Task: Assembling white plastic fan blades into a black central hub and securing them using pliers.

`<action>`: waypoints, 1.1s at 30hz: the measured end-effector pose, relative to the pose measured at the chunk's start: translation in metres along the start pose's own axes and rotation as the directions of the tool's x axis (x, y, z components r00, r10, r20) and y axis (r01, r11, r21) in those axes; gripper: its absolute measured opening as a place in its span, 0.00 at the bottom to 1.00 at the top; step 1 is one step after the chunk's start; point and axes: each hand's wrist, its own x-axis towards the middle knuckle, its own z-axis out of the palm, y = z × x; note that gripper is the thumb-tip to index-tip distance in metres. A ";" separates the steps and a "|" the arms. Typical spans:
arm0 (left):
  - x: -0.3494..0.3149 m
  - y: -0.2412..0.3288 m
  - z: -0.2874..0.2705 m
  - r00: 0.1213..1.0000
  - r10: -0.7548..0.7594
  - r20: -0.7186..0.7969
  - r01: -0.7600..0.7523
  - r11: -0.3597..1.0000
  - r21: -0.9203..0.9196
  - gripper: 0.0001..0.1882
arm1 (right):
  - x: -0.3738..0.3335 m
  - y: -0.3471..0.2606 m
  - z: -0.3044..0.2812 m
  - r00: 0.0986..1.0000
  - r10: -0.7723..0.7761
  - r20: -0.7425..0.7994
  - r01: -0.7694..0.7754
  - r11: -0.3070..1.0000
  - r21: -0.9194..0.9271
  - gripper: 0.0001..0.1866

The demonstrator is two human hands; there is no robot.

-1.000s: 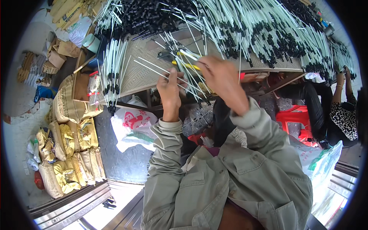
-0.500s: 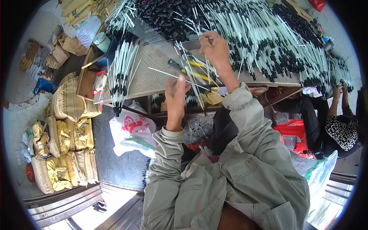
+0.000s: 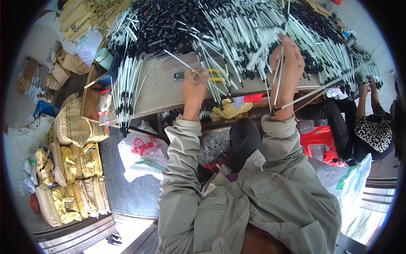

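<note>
Gripping thin white rod (image 3: 179,60), left hand (image 3: 195,91) is hovering over front edge of desk (image 3: 156,89), bare matted stretch lying open leftward. Right hand (image 3: 289,70) is clasping black-jointed rods (image 3: 277,80), count blurred, one slanting rightward across desk edge. Yellow-handled pliers (image 3: 218,79) are lying just beyond left hand. White rod pile (image 3: 237,38) and heap of black pieces (image 3: 169,25) are crowding far side; rod bundle (image 3: 128,91) is overhanging front edge at left. Red stool (image 3: 312,138) is standing below right.

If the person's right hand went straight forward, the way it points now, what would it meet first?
Probably the large heap of thin white rods with black ends, just beyond the right hand; it might pass above them, since its height is unclear.
</note>
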 end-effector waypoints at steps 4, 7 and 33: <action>-0.009 -0.004 0.000 0.996 0.044 -0.081 -0.049 0.997 -0.063 0.21 | 0.002 0.004 -0.009 0.999 0.044 0.027 -0.040 0.990 -0.135 0.09; -0.026 -0.001 -0.008 0.984 0.075 -0.161 -0.066 0.996 0.059 0.19 | 0.005 0.027 -0.004 0.994 -0.015 0.106 0.043 0.963 -0.264 0.04; -0.137 0.040 -0.040 0.925 -0.002 -0.380 -0.066 0.984 -0.165 0.11 | 0.018 0.129 0.029 0.697 0.276 0.662 0.599 0.283 -0.749 0.15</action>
